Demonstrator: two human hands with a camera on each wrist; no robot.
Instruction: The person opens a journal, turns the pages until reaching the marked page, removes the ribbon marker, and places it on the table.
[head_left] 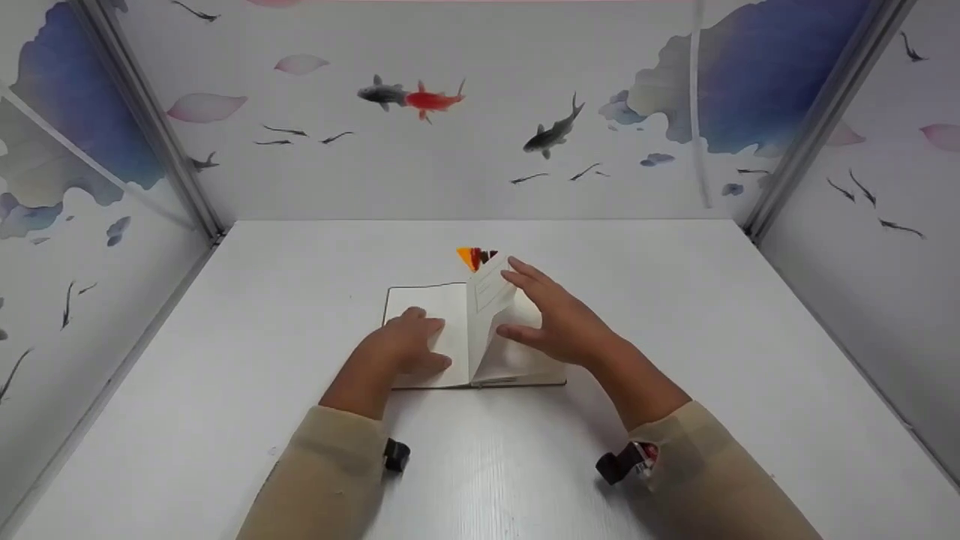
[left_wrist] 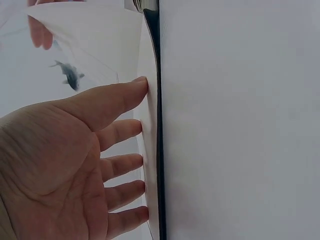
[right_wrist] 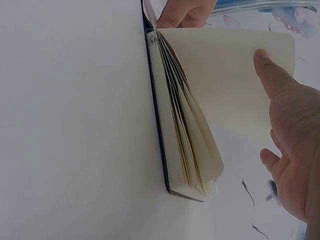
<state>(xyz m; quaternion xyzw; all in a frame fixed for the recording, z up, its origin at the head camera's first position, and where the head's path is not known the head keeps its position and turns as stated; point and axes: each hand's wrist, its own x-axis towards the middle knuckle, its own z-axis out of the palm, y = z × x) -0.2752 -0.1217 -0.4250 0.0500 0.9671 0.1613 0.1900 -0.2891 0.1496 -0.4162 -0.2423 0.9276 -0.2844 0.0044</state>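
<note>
An open notebook with cream pages and a dark cover lies on the white table. My left hand rests on its left page, and in the left wrist view the fingertips touch the paper near the cover's edge. A single page stands upright from the middle, with a faint printed frame on it. At its right side is my right hand, fingers spread. In the right wrist view the right thumb lies against the raised page. The thicker stack of pages fans up slightly.
Behind the notebook lies an orange, red and dark object, partly hidden by the raised page. White panels printed with fish and petals enclose the table at the back and both sides. A small black device sits at each wrist.
</note>
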